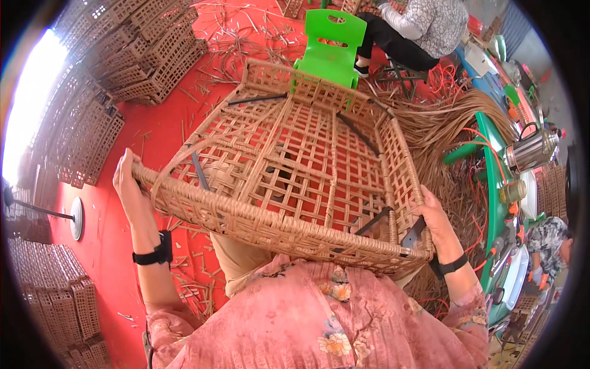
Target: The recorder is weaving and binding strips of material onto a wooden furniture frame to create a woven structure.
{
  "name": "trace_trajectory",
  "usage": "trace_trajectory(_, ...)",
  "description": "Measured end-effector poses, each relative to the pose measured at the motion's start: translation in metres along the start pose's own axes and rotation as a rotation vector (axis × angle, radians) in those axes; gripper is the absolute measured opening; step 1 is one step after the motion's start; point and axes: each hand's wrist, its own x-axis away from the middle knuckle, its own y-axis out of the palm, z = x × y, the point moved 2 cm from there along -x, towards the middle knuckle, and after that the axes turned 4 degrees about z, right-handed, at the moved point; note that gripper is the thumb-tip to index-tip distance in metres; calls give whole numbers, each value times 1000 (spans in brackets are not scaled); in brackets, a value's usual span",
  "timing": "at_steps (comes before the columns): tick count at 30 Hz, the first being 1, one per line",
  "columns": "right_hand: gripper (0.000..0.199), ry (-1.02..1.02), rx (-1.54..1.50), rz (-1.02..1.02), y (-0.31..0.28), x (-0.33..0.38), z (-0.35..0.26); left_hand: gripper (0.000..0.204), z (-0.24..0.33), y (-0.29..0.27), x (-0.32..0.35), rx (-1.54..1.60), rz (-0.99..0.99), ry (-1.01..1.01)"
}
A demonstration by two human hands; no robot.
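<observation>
A large shallow rectangular basket [246, 216], woven of tan strips in an open lattice, is held tilted over my lap. My left hand [127, 179] grips its near left corner, fingers partly hidden by the rim. On the right side, my right hand [433, 214] is closed around the side wall close to the near corner. Several short black strips [359, 134] are set in the weave along the inside. Loose tan strands [215, 139] lie across the left part of the basket. Each of my wrists carries a black band [453, 264].
Stacked woven baskets [80, 135] stand at the left. Ahead is a green plastic chair [332, 52]; beyond it a person [424, 27] sits. A heap of long strips [442, 129] and a green-edged table [491, 184] with a metal kettle [533, 150] are at right. Scraps litter the red floor [117, 227].
</observation>
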Motion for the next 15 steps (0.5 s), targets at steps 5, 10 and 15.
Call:
trace_trajectory(5,80,-223,92,45,-20,-38,-51,25,-21,15,6,185,94,-34)
trace_trajectory(10,79,-360,203,42,-52,-148,-68,23,-72,108,-36,164,-113,-196)
trace_trajectory(15,84,-189,321,197,-39,-180,-39,27,-158,122,-70,-63,-426,-609)
